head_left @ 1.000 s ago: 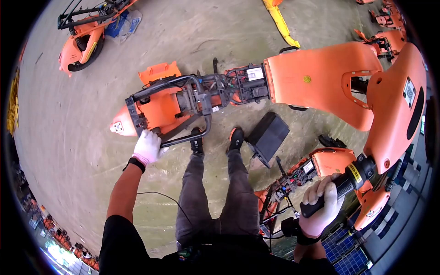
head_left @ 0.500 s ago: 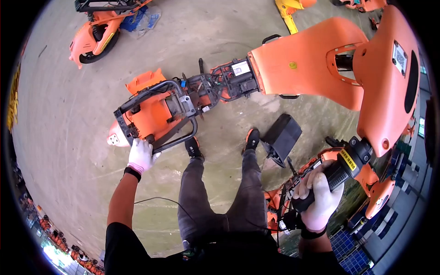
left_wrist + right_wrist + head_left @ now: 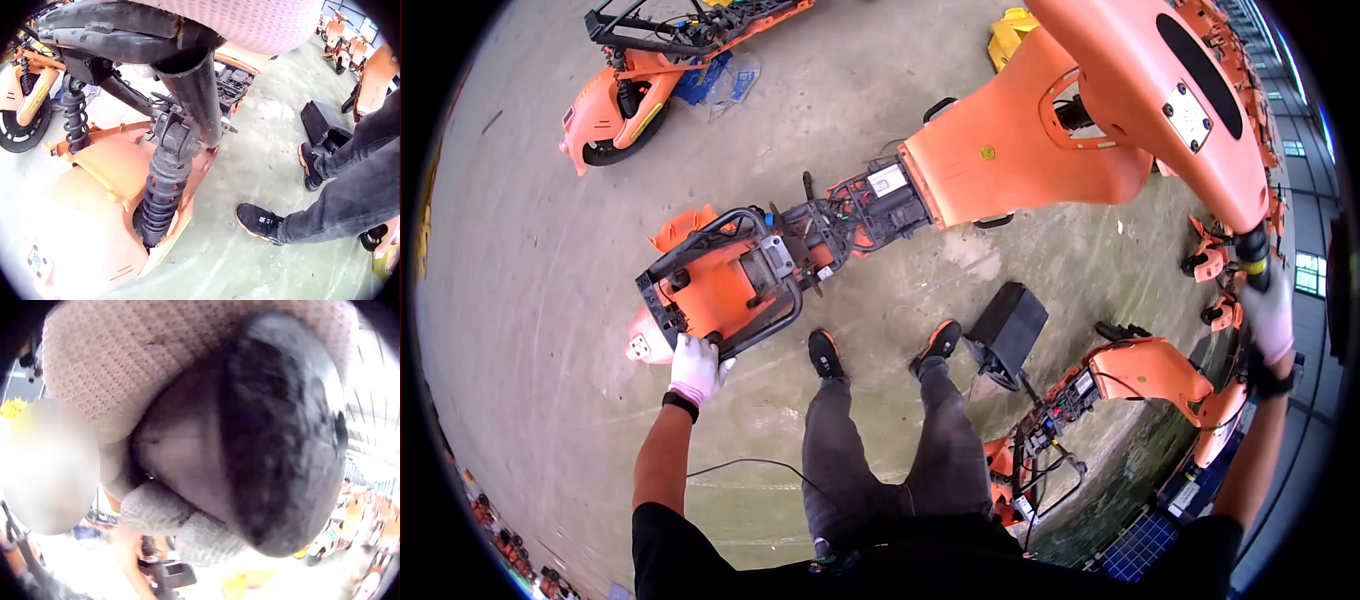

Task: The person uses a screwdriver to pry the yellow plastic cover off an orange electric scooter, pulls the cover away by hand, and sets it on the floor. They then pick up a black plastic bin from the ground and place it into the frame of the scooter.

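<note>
An orange scooter [image 3: 1020, 150] with its seat and rear panels stripped stands tilted in front of me. My left hand [image 3: 695, 368], in a white glove, grips the black rear rack bar [image 3: 745, 335] at the tail; in the left wrist view the glove [image 3: 250, 19] wraps that black tube [image 3: 197, 94] above the rear shock spring [image 3: 162, 194]. My right hand [image 3: 1268, 310], also gloved, grips the black handlebar grip [image 3: 1252, 245] far out to the right. The right wrist view shows gloved fingers [image 3: 181, 375] curled round the grip's dark end [image 3: 281, 431].
A black box-shaped part [image 3: 1010, 325] lies on the concrete by my right foot [image 3: 935, 345]. Another stripped orange scooter [image 3: 650, 60] stands at the back left, one more [image 3: 1130, 375] to my right with loose wiring. Yellow parts [image 3: 1010, 30] lie far back.
The scooter's front has swung up and to the right, and my right arm has stretched out with the handlebar grip. The left hand keeps its hold on the rear rack.
</note>
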Available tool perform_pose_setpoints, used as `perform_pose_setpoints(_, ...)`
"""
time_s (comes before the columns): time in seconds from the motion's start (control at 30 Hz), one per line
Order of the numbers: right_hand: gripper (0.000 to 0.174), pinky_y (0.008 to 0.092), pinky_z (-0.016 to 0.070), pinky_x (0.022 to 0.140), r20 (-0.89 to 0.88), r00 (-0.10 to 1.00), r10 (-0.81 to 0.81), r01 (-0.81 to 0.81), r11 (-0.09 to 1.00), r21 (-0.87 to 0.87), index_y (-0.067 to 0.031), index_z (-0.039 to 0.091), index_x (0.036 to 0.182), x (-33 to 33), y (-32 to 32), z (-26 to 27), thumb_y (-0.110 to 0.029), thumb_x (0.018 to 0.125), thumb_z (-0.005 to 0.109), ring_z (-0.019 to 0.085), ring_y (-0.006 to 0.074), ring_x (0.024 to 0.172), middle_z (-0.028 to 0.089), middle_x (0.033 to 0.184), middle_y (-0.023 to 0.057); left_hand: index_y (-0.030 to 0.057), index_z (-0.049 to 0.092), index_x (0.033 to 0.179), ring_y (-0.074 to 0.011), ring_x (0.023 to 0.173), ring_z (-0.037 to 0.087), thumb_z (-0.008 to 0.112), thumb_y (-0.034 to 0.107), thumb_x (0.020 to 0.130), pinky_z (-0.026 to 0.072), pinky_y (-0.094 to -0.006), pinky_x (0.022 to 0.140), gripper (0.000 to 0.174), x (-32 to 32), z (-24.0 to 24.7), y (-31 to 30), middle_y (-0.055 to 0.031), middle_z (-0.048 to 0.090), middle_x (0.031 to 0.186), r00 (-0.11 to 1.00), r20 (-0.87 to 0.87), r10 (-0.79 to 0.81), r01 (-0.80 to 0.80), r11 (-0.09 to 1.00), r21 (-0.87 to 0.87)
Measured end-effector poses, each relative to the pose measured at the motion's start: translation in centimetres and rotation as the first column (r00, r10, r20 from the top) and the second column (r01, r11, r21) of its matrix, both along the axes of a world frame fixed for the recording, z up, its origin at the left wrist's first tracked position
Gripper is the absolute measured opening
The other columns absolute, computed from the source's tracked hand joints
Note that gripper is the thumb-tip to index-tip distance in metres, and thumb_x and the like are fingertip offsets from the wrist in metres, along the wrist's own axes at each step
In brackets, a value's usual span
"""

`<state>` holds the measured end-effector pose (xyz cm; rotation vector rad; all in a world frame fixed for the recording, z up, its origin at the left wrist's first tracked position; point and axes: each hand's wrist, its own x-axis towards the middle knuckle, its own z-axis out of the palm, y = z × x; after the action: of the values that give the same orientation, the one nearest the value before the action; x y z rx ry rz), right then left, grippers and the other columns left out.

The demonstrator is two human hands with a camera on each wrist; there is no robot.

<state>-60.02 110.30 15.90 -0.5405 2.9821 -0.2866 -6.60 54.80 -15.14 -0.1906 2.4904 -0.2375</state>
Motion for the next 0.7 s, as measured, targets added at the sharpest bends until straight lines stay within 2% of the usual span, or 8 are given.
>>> perform_pose_setpoints(0.07, 0.029, 0.03, 0.0479, 0.068, -0.158, 0.974, 0.16, -0.159, 0.987, 0.018, 0.0035, 0.06, 0.109, -4.3, 1.8, 0.5, -0.001, 0.081, 0.064, 0.051, 0.0105, 0.072, 0.061, 0.081, 0.0044, 0.0053, 0.067, 0.088, -0.0282, 0.083, 0.057, 0.048, 0.051, 0.093, 0.0349, -0.0457, 0.092, 0.049, 0.0, 0.1, 0.0, -0.0112, 0.06, 0.078, 1.0, -0.018, -0.009, 0.009, 1.0, -0.006)
perform_pose_setpoints(0.13, 0.031, 0.0289, 0.0471, 0.069, -0.105, 0.978, 0.179, -0.172, 0.983, 0.072, 0.0042, 0.059, 0.112, -9.1, 2.0, 0.4, -0.001, 0.081, 0.063, 0.05, 0.0096, 0.074, 0.061, 0.085, 0.0042, 0.0054, 0.067, 0.089, -0.0281, 0.083, 0.057, 0.048, 0.051, 0.093, 0.0346, -0.0452, 0.092, 0.049, 0.6, 0.4, 0.4, -0.0108, 0.061, 0.079, 1.0, -0.003, 0.013, -0.013, 1.0, -0.025)
perform_pose_setpoints(0.27, 0.028, 0.0271, 0.0465, 0.071, -0.147, 0.974, 0.175, -0.166, 0.984, 0.068, 0.0041, 0.059, 0.11, -8.3, 3.3, 1.4, -0.002, 0.083, 0.062, 0.049, 0.0083, 0.075, 0.059, 0.085, 0.0015, 0.0051, 0.068, 0.091, -0.0283, 0.083, 0.057, 0.049, 0.05, 0.092, 0.0343, -0.0469, 0.091, 0.049, 0.5, 0.1, 0.6, -0.0112, 0.061, 0.081, 1.0, -0.011, -0.009, 0.008, 0.999, -0.031)
perform_pose_setpoints(0.3, 0.027, 0.0263, 0.0467, 0.074, -0.093, 0.99, 0.108, -0.097, 0.989, 0.109, 0.0044, 0.059, 0.111, -8.0, 3.9, 1.9, -0.003, 0.085, 0.062, 0.05, 0.0076, 0.078, 0.061, 0.087, 0.0009, 0.0051, 0.068, 0.091, -0.0283, 0.083, 0.057, 0.049, 0.05, 0.092, 0.0343, -0.0469, 0.091, 0.049, 0.7, -0.1, 0.5, -0.0112, 0.061, 0.081, 1.0, -0.011, -0.023, 0.023, 0.999, -0.033)
perform_pose_setpoints(0.43, 0.026, 0.0249, 0.0451, 0.067, -0.127, 0.986, 0.11, -0.104, 0.993, 0.053, 0.0022, 0.059, 0.113, -8.7, 6.6, 2.3, -0.005, 0.087, 0.061, 0.049, 0.0067, 0.073, 0.057, 0.084, -0.0033, 0.005, 0.067, 0.088, -0.0284, 0.081, 0.057, 0.051, 0.05, 0.091, 0.0344, -0.0469, 0.09, 0.047, 3.1, -1.1, 1.5, -0.0121, 0.06, 0.08, 0.984, -0.175, -0.016, 0.015, 1.0, -0.004)
perform_pose_setpoints(0.53, 0.029, 0.0239, 0.0444, 0.071, -0.128, 0.992, 0.018, -0.004, 0.994, 0.105, -0.0001, 0.059, 0.114, -7.7, 8.1, 3.0, -0.004, 0.085, 0.061, 0.049, 0.0074, 0.075, 0.057, 0.086, -0.0031, 0.0066, 0.065, 0.08, -0.0273, 0.08, 0.057, 0.053, 0.05, 0.09, 0.0351, -0.0455, 0.085, 0.046, 4.1, -1.5, 2.4, -0.0104, 0.058, 0.076, 0.974, -0.224, 0.022, -0.009, 0.998, 0.06)
perform_pose_setpoints(0.63, 0.03, 0.0231, 0.0435, 0.07, -0.164, 0.981, 0.102, -0.089, 0.992, 0.085, -0.0001, 0.059, 0.114, -6.8, 10.8, 2.8, -0.004, 0.084, 0.061, 0.049, 0.0065, 0.077, 0.056, 0.087, -0.0032, 0.0069, 0.066, 0.077, -0.0279, 0.076, 0.057, 0.053, 0.05, 0.091, 0.0356, -0.0452, 0.085, 0.047, 5.4, -1.3, 3.4, -0.0101, 0.059, 0.074, 0.97, -0.24, 0.033, -0.015, 0.997, 0.075)
perform_pose_setpoints(0.7, 0.035, 0.0262, 0.045, 0.073, -0.171, 0.98, 0.098, -0.084, 0.993, 0.089, 0.0004, 0.059, 0.115, -4.8, 11.0, 3.2, -0.014, 0.082, 0.062, 0.052, 0.0106, 0.08, 0.059, 0.091, 0.0017, 0.0067, 0.066, 0.077, -0.0283, 0.076, 0.057, 0.052, 0.05, 0.091, 0.0357, -0.0455, 0.085, 0.048, 6.0, -1.8, 3.3, -0.0105, 0.059, 0.074, 0.956, -0.293, 0.013, 0.007, 0.998, 0.067)
